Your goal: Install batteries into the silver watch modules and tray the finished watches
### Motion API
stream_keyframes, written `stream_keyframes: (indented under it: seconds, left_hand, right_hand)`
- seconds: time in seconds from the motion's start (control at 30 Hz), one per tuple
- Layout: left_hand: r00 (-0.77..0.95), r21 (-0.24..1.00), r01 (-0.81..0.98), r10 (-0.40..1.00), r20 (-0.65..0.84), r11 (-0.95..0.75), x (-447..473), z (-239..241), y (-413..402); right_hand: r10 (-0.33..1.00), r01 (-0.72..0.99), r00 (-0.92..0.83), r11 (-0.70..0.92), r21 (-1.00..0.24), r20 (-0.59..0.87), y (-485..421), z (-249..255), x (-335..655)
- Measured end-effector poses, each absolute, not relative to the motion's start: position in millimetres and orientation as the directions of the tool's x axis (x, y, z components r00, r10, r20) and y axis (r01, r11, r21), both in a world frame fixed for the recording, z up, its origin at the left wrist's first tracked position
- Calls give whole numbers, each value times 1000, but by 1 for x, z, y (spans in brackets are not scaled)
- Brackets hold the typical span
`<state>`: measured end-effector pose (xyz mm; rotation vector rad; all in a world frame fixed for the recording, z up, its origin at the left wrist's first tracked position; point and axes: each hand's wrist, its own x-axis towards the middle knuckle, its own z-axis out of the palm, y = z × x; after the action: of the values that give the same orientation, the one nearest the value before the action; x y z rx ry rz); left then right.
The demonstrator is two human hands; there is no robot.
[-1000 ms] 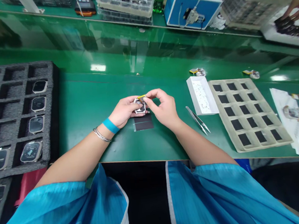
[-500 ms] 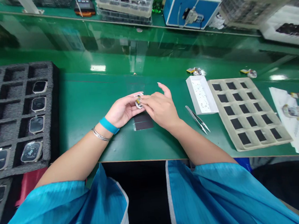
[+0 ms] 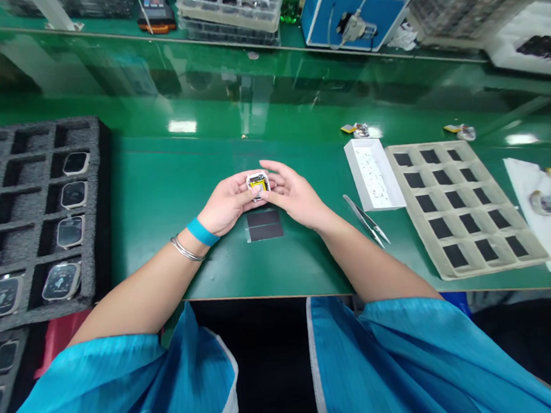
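Observation:
Between both hands is an open smartwatch case (image 3: 258, 181), its inside facing up with a yellow battery-like part showing. My left hand (image 3: 226, 204) grips the case from the left, its thumb pressed on the yellow part. On the other side my right hand (image 3: 298, 198) holds the case's right edge, thumb at the lower corner and fingers behind it. Just below the hands, dark rectangular adhesive pieces on a sheet (image 3: 264, 225) lie on the green table (image 3: 177, 241). Metal tweezers (image 3: 366, 220) rest to the right of my right hand.
A black foam tray (image 3: 95, 184) with several smartwatches stands at left. Right of the tweezers are a white box (image 3: 392, 190) with small bits and a beige compartment tray (image 3: 442, 269) with black squares. A shelf along the back carries a blue device (image 3: 311, 17) and plastic trays (image 3: 230, 17).
My right hand has turned and drawn back from over the case to its right edge. The case now faces up with its inside more visible, and my left thumb has moved onto it.

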<state>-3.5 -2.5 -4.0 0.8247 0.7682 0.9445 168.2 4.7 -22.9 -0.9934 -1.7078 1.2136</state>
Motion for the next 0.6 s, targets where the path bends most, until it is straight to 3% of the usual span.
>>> stream_keyframes:
  seconds: [0.33, 0.6]
  left_hand:
    - [371, 898, -360, 922, -108, 251, -2, -9, -3]
    - [351, 873, -363, 916, -196, 326, -7, -13, 8]
  right_hand:
    - [942, 77, -296, 191, -979, 160, -1, -19, 159]
    - [946, 57, -310, 121, -991, 98, 11, -33, 156]
